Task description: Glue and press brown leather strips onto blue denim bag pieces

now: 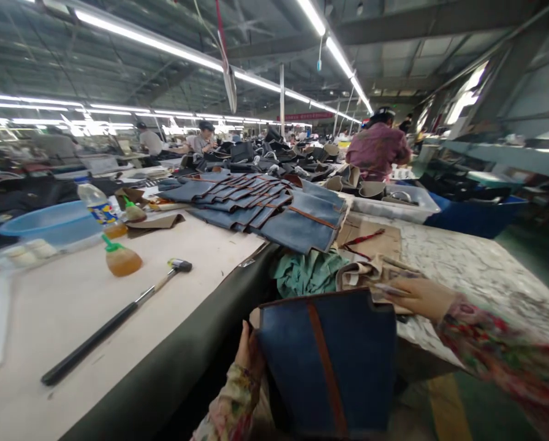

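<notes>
A dark blue leather panel [357, 361] with a brown strap down its middle stands tilted in front of me. My left hand [250, 352] grips its left edge, thumb uppermost and the other fingers partly hidden. At the panel's top right corner, my right hand [415, 297] is closed around a slim, pale tool [391, 290] whose exact kind I cannot make out. Behind the panel lie a crumpled green cloth [309, 272] and a folded beige cloth [361, 272]. Farther back, a heap of similar blue panels [297, 220] overlaps in rows.
To the left on the pale worktop [187, 300] lies a long-handled hammer [132, 312]. Squeeze bottles of amber liquid [122, 260], a plastic bottle [97, 205] and a blue basin [54, 223] stand beyond it. A clear bin [394, 205] and a person [378, 147] are at back right.
</notes>
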### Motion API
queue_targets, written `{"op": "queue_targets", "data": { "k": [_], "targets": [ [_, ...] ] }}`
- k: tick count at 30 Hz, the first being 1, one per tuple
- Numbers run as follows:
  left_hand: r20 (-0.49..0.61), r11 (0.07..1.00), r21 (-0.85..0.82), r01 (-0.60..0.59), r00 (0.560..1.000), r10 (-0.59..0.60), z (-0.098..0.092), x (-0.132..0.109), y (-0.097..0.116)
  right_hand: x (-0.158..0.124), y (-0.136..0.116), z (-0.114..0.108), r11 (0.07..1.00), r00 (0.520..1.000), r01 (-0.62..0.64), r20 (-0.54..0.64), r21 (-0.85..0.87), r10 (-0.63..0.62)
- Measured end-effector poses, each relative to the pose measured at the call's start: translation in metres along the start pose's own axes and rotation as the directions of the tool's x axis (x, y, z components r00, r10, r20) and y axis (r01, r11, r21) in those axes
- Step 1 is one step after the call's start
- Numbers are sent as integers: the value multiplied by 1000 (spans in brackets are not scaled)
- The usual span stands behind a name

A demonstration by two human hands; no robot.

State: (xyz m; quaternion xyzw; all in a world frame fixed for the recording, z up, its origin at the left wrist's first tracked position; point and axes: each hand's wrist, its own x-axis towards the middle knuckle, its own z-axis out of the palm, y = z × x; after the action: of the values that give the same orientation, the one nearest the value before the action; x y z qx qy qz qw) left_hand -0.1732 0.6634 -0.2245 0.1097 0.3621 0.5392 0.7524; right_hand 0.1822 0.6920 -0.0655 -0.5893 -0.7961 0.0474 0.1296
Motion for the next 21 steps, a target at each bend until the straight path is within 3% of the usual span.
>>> {"op": "queue_targets", "data": {
  "k": [3, 7, 13, 15, 17, 19, 21],
  "targets": [
    [-67, 994, 61, -88, 993, 92, 9, 3, 15, 3, 1, 6, 999, 997, 33, 69, -10, -32],
    [-133, 960, 186, -211, 962, 237, 26, 15, 32, 6, -11, 37, 999, 990, 48, 130, -10, -46],
    [-150, 837, 386, -387, 869, 471, 35, 18, 52, -32, -6, 69, 995, 995, -100, 17, 23, 100],
    [25, 669, 556, -493, 814, 580, 49, 9, 51, -57, -10, 78, 992, 993, -119, -15, 41, 119],
    [367, 311, 715, -626, 715, 595, 68, -4, 39, -86, -20, 89, 994, 992, -89, -81, 68, 94],
    [685, -86, 684, -725, 597, 417, 89, -18, 17, -112, -33, 102, 995, 980, -40, -193, 88, 56],
    [825, -297, 566, -769, 524, 212, 107, -28, -10, -131, -46, 112, 995, 957, -24, -284, 96, 51]
  ]
}}
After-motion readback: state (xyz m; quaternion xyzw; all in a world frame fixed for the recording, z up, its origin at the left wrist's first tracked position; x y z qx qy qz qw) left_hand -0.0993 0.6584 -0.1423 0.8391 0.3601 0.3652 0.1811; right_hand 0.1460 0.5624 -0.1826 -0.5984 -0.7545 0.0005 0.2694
